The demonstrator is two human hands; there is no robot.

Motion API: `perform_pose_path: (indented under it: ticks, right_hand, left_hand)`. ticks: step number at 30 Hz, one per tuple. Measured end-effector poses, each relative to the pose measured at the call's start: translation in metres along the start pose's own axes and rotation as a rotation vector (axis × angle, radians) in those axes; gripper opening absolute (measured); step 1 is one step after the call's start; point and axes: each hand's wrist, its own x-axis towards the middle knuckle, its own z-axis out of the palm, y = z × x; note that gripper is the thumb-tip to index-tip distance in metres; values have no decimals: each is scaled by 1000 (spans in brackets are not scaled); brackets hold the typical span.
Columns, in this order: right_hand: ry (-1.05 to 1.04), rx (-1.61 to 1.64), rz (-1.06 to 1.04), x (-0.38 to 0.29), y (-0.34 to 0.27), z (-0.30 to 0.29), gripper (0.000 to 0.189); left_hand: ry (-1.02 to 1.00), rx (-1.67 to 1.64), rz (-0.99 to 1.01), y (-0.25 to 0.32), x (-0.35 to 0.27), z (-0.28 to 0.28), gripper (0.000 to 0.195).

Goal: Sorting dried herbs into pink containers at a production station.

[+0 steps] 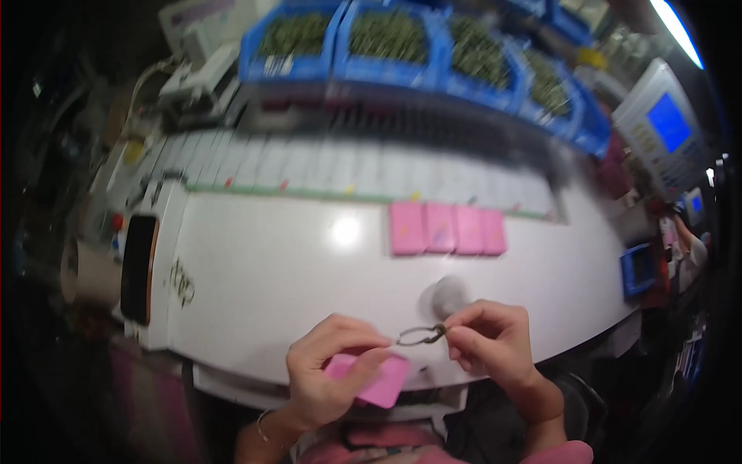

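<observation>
My left hand (330,365) grips a flat pink piece with rounded corners (387,383), holding it under the thumb just past the front table edge. Between the thumb and fingertips of my right hand (493,342) is a small dark metal ring-shaped clasp (420,335). The far end of the clasp comes up to my left fingertips; whether they touch it cannot be made out. Behind my right hand, a blurred round grey object (449,296) sits on the white table (278,267).
Several pink blocks (440,229) stand in a row against a white slatted rack (348,168). Blue bins (388,69) of small greenish parts line the back. At left lie a phone (139,269) and small metal pieces (182,284). A grey device with a blue screen (666,124) is at right.
</observation>
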Motion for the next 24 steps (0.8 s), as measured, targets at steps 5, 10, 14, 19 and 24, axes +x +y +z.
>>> perform_pose_path:
  ticks: [5,10,14,19,24]
  right_hand:
    - [289,-318,-492,99,-87,-44,14]
    - [478,-128,-659,198,-159,-87,16]
    - [276,-307,-642,169,-123,-48,29]
    - [-458,-608,-654,26,-30,18,37]
    - [-397,-508,-458,14,-7,-11,48]
  left_hand:
    - [0,-326,-178,-18,6,3,63]
    - [-92,-410,-294,-24,18,21,84]
    - [30,-427,-403,-28,25,14,90]
    - [191,-827,-813,-21,41,25,86]
    - [-164,-413,-706,-17,23,40,72]
